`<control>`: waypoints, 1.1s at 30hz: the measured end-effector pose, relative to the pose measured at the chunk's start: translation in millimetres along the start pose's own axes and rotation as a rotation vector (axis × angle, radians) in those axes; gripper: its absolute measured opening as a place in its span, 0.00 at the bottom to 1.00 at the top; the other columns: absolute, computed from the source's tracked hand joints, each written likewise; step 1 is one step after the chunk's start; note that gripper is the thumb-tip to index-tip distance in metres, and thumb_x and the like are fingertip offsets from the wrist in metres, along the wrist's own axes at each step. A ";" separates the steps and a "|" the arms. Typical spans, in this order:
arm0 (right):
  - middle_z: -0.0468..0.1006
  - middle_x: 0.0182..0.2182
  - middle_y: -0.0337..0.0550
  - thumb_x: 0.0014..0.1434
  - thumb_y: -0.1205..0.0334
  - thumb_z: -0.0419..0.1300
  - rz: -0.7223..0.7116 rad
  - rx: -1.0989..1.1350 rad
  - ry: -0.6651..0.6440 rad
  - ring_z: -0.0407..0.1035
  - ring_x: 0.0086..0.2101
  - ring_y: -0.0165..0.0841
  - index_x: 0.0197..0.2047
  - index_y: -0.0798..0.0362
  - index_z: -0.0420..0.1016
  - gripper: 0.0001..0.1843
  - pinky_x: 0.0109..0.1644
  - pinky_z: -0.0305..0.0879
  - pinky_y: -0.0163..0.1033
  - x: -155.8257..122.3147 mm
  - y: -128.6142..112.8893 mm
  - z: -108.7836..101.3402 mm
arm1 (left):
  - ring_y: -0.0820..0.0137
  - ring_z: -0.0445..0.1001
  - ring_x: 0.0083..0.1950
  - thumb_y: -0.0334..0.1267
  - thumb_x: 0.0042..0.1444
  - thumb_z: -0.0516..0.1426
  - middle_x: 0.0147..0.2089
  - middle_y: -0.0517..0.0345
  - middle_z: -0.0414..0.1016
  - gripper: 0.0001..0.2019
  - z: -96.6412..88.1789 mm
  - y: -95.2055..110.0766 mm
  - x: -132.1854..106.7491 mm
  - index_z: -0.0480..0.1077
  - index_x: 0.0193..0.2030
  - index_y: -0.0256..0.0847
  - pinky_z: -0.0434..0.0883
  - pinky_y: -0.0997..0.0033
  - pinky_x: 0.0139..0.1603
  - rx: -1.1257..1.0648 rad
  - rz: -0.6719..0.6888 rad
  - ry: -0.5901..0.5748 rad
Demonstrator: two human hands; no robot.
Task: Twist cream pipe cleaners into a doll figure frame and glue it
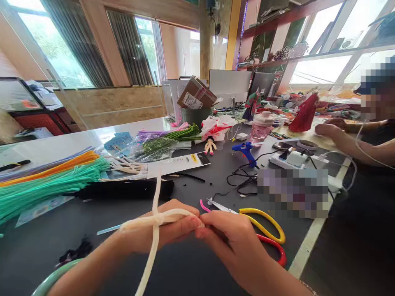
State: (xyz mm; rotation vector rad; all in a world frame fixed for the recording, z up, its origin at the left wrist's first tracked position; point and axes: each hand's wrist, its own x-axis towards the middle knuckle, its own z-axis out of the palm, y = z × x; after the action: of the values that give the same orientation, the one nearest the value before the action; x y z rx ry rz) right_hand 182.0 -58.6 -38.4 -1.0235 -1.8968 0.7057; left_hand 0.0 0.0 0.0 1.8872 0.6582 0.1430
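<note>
The fingertips (194, 221) of the left hand (165, 232) and those of the right hand (231, 242) press together, clamped on the end of a cream chenille stem (174, 214); that stem runs across above the left hand and crosses an upright cream length (155, 263) – whether this is a second stem or the same one doubled, the view does not settle. So far the crossing is made and held; the upright length stands out above and below it, and its long ends are free and unshaped.

Just beside the right hand lie yellow-and-red-handled scissors (262, 226), with a short pink stem (203, 205) near their blades; a thin blue strip (108, 229) pokes out from under the left hand, and a green bangle (55, 276) circles the left wrist. Farther out, teal chenille stems (46, 185) and orange chenille stems (52, 163) lie in long bundles beside a black pouch (123, 190); a small doll (210, 144) and a blue glue gun (245, 152) sit beyond, among tangled black cables (242, 179) – and a pink bottle (262, 127) stands near a white power strip (277, 162). To the right, a co-worker's hand (330, 130) rests near a red cone (305, 113).
</note>
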 end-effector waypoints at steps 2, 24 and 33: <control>0.64 0.21 0.31 0.63 0.60 0.53 -0.021 -0.006 0.003 0.55 0.21 0.23 0.27 0.53 0.65 0.13 0.26 0.52 0.27 -0.6 -0.7 2.9 | 0.73 0.49 0.23 0.52 0.61 0.44 0.22 0.66 0.51 0.20 -0.4 4.6 -0.5 0.58 0.24 0.41 0.50 0.70 0.23 0.006 0.008 -0.010; 0.79 0.28 0.36 0.59 0.65 0.59 -0.062 -0.200 0.285 0.70 0.26 0.26 0.37 0.54 0.77 0.06 0.31 0.63 0.26 7.2 21.6 -3.9 | 0.80 0.53 0.14 0.49 0.58 0.49 0.12 0.69 0.53 0.22 20.7 -13.8 20.1 0.56 0.17 0.41 0.54 0.76 0.18 -0.534 0.009 0.877; 0.81 0.29 0.39 0.57 0.69 0.60 -0.216 -0.169 0.301 0.73 0.27 0.26 0.36 0.55 0.77 0.05 0.33 0.68 0.25 4.8 22.0 6.8 | 0.79 0.52 0.15 0.44 0.57 0.50 0.13 0.71 0.50 0.19 46.2 -25.8 11.3 0.52 0.17 0.43 0.54 0.76 0.18 -0.529 0.079 0.893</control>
State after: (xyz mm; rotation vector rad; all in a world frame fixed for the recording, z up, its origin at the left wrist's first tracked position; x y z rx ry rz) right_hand 183.0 -43.9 -56.7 -0.9498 -1.7865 0.2540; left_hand 18.0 -25.3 -44.3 1.2724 1.0064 1.1395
